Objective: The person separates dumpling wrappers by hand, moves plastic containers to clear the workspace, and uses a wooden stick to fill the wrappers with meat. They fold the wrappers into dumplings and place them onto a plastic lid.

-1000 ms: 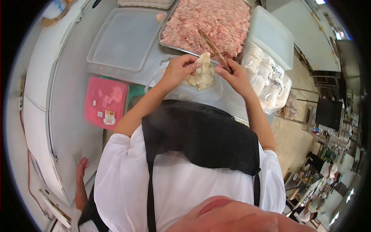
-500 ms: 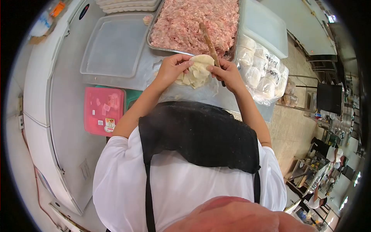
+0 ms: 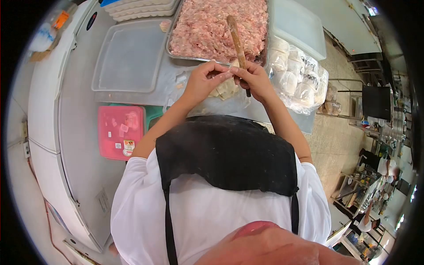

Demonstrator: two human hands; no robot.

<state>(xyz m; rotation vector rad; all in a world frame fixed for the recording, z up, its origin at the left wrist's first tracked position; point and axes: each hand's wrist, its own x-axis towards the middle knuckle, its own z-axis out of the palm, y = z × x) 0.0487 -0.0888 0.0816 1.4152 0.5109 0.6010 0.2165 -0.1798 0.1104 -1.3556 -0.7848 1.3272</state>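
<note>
My right hand (image 3: pixel 256 81) is closed around a flat wooden stick (image 3: pixel 236 39), its broad end pointing up over the meat and its dark end below my fingers. My left hand (image 3: pixel 206 83) is closed in a pinch, its fingertips meeting those of my right hand. Between them shows part of a pale round dough wrapper (image 3: pixel 236 64), mostly hidden by the fingers and stick. Below the hands, a loose pile of dough wrappers (image 3: pixel 226 90) lies on clear plastic on the table. Just beyond is a metal tray (image 3: pixel 194 58) heaped with ground meat (image 3: pixel 207 31).
A translucent lid (image 3: pixel 126 57) lies to the left, with stacked white trays (image 3: pixel 143 9) behind it. Bagged stacks of wrappers (image 3: pixel 300 79) stand at right beside another translucent container (image 3: pixel 300 28). A pink-lidded box (image 3: pixel 120 132) sits lower left, near a white fridge (image 3: pixel 84 132).
My hands have come closer together. The wrapper that was spread out between them is now mostly hidden by my fingers. The wooden stick stands more upright.
</note>
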